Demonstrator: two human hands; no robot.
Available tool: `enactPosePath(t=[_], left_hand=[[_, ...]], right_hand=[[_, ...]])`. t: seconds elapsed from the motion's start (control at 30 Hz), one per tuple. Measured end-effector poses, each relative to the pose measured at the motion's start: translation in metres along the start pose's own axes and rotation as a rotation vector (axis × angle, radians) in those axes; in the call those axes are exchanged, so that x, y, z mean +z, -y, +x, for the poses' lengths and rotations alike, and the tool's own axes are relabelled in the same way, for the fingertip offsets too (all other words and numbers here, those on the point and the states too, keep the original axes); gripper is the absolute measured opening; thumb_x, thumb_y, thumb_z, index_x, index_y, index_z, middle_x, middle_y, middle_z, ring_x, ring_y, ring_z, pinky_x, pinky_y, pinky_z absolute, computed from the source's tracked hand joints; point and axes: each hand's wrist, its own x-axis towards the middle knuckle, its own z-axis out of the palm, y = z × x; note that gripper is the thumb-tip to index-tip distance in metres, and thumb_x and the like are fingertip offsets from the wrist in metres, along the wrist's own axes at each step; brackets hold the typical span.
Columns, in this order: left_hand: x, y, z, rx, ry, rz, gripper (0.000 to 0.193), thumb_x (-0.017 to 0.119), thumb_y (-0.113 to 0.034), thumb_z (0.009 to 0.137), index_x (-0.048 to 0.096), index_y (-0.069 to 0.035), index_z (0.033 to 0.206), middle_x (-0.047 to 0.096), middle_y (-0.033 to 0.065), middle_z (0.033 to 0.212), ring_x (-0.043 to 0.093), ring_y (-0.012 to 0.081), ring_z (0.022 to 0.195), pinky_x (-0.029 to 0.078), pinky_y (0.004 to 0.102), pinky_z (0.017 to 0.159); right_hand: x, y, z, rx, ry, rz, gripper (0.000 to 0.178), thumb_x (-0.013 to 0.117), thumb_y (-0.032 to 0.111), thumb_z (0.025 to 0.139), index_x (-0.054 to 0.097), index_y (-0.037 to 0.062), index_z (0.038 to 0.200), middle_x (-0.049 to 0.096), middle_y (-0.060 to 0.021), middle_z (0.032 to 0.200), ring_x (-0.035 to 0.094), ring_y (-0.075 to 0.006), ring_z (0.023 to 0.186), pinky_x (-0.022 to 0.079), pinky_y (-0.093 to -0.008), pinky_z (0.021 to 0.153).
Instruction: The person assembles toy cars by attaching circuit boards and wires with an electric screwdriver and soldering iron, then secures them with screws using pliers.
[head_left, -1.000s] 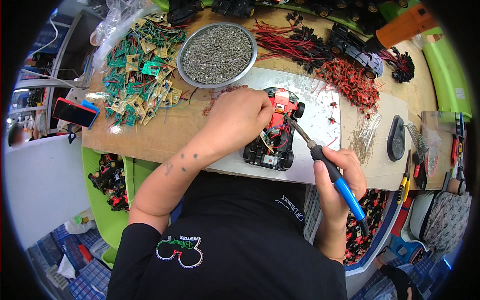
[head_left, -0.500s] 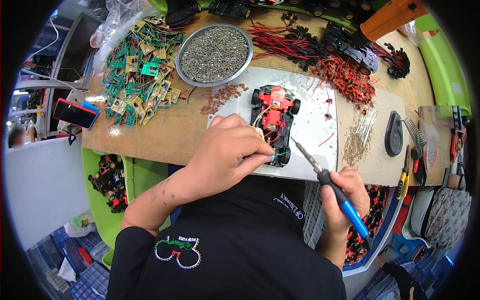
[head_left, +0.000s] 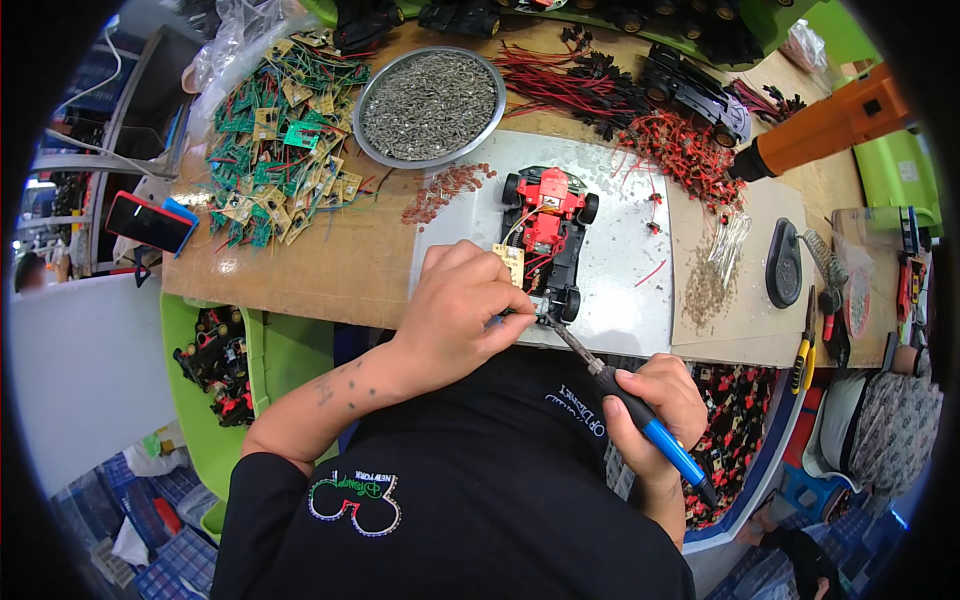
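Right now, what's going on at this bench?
A person is soldering on a toy car chassis that lies on a white mat. The left hand steadies the car's near end and its small circuit board, while the right hand grips a blue-handled soldering iron, tip at the chassis's near end. A pile of green circuit boards and a metal dish sit behind.

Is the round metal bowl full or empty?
Full: the round metal bowl holds small grey pieces that cover its bottom out to the rim.

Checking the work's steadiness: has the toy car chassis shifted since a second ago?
Yes. The toy car chassis swung upright, away from the screw bowl.
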Motion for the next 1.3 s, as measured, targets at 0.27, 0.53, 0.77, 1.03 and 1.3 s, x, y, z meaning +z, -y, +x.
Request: enactPosePath(t=[0.27,0.53,0.77,1.03,1.3], left_hand=[[0.004,-0.001,0.002,0.043,-0.044,0.047,0.014,0.083,-0.013,0.068,0.071,-0.014,0.076,0.056,-0.0024,0.077,0.054,0.0188,0.081,0.037,0.0343,0.077],[0.005,-0.001,0.002,0.068,-0.049,0.066,0.015,0.082,-0.012,0.067,0.071,-0.013,0.077,0.057,-0.0021,0.078,0.054,0.0195,0.082,0.037,0.0359,0.078],[-0.002,-0.009,0.002,0.083,0.032,0.122,0.022,0.08,-0.01,0.069,0.07,-0.012,0.088,0.056,0.0004,0.082,0.054,0.0209,0.087,0.038,0.0373,0.081],[-0.008,0.002,0.006,0.087,-0.094,-0.16,0.022,0.074,0.001,0.076,0.068,-0.005,0.097,0.066,0.0086,0.095,0.063,0.0254,0.083,0.047,0.0346,0.07],[-0.003,-0.003,0.009,0.134,-0.081,0.149,0.015,0.081,-0.01,0.07,0.072,-0.013,0.082,0.057,-0.0019,0.08,0.055,0.0194,0.08,0.038,0.0357,0.075]], right_hand=[[0.001,0.0,0.006,-0.033,0.015,-0.034,0.025,0.076,0.003,0.066,0.07,0.0014,0.09,0.062,-0.0077,0.068,0.057,-0.0226,0.062,0.045,-0.0337,0.062],[-0.003,0.001,0.007,-0.007,-0.027,-0.028,0.026,0.078,0.004,0.064,0.07,0.0028,0.089,0.062,-0.0063,0.067,0.057,-0.0229,0.06,0.046,-0.0358,0.064],[-0.002,-0.001,0.009,0.021,-0.032,-0.011,0.025,0.078,0.004,0.066,0.07,0.0027,0.09,0.061,-0.0064,0.068,0.056,-0.0229,0.061,0.045,-0.0352,0.063],[-0.002,-0.004,0.009,0.06,-0.061,0.025,0.024,0.077,0.003,0.066,0.07,0.0012,0.089,0.061,-0.0069,0.069,0.055,-0.0216,0.062,0.044,-0.0333,0.061],[0.003,-0.003,0.01,0.113,-0.071,-0.001,0.023,0.077,0.001,0.065,0.071,-0.0001,0.088,0.062,-0.0082,0.07,0.058,-0.0215,0.063,0.046,-0.0314,0.061]])
